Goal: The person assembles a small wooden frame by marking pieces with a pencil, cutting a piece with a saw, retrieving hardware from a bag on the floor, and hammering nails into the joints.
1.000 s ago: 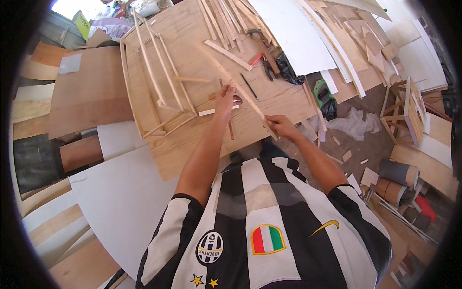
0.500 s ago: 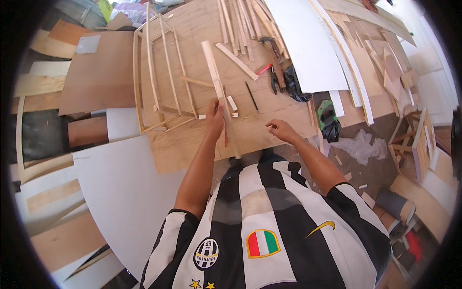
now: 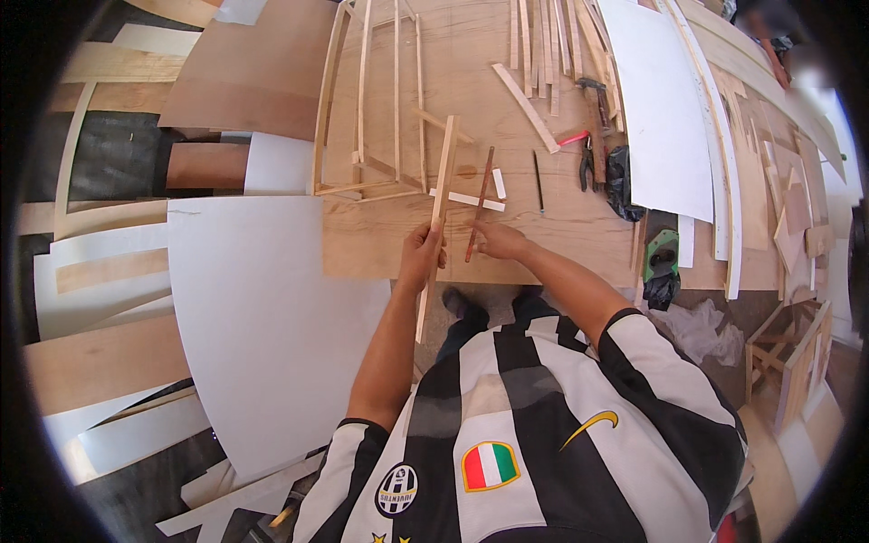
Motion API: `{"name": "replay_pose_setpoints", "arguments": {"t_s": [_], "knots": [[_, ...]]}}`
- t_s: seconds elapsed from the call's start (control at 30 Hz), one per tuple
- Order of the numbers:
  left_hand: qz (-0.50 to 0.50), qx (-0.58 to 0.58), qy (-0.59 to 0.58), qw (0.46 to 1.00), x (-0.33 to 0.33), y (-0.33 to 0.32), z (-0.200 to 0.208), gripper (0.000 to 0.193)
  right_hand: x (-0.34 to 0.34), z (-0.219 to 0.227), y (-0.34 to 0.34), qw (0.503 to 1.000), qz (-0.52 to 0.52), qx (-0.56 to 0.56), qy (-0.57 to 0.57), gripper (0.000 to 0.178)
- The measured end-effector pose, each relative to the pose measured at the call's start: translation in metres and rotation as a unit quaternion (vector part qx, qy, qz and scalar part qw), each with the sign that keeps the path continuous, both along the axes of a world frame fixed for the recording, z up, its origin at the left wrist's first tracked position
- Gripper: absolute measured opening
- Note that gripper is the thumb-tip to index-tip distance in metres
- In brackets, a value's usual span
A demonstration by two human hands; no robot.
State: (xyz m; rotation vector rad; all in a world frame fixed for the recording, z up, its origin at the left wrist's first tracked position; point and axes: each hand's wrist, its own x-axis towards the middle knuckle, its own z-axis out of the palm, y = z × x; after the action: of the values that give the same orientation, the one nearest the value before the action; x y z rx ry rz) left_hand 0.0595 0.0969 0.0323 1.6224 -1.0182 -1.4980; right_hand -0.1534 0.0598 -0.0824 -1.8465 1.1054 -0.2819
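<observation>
My left hand (image 3: 422,254) is closed round a long, pale wooden strip (image 3: 447,167), which it holds up at a slant over the near part of the workbench. Just to the right, the bent fingers of my right hand (image 3: 500,241) are on the lower half of a thin reddish-brown stick (image 3: 482,195) on the bench; the exact grip is partly hidden. Close by lie a narrow whitish strip (image 3: 480,202), crossed by the held wood, and a short white block (image 3: 499,184). A dark pencil (image 3: 539,182) lies farther right.
An open wooden frame (image 3: 396,81) occupies the bench's left part. Farther back right are several wooden strips (image 3: 534,54), a hammer (image 3: 596,101), pliers (image 3: 587,168) and a black plastic bag (image 3: 619,181). A large white sheet (image 3: 665,118) is at right, near a green tool (image 3: 662,257).
My right hand has moved left to the reddish-brown stick. My left hand still holds the wooden strip, now lower and nearer me. The view has shifted, moving the bench rightward in the picture.
</observation>
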Motion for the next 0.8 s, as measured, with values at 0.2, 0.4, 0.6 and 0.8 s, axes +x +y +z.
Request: {"name": "replay_pose_setpoints", "arguments": {"t_s": [0.2, 0.4, 0.6, 0.8], "knots": [[0.026, 0.037, 0.096, 0.994, 0.029, 0.013, -0.006, 0.047, 0.013, -0.032, -0.01, 0.986, -0.002, 0.1, 0.135, 0.057], [-0.028, 0.063, 0.116, 0.991, 0.07, 0.029, -0.006, 0.052, 0.037, -0.02, 0.01, 0.988, -0.067, 0.043, 0.131, 0.053], [-0.073, 0.064, 0.129, 0.987, 0.105, 0.035, -0.012, 0.05, 0.051, 0.001, 0.019, 0.969, -0.135, 0.018, 0.207, 0.054], [-0.111, 0.041, 0.11, 0.987, 0.135, 0.03, -0.021, 0.042, 0.034, 0.022, 0.031, 0.914, -0.332, -0.095, 0.214, 0.064]]}}
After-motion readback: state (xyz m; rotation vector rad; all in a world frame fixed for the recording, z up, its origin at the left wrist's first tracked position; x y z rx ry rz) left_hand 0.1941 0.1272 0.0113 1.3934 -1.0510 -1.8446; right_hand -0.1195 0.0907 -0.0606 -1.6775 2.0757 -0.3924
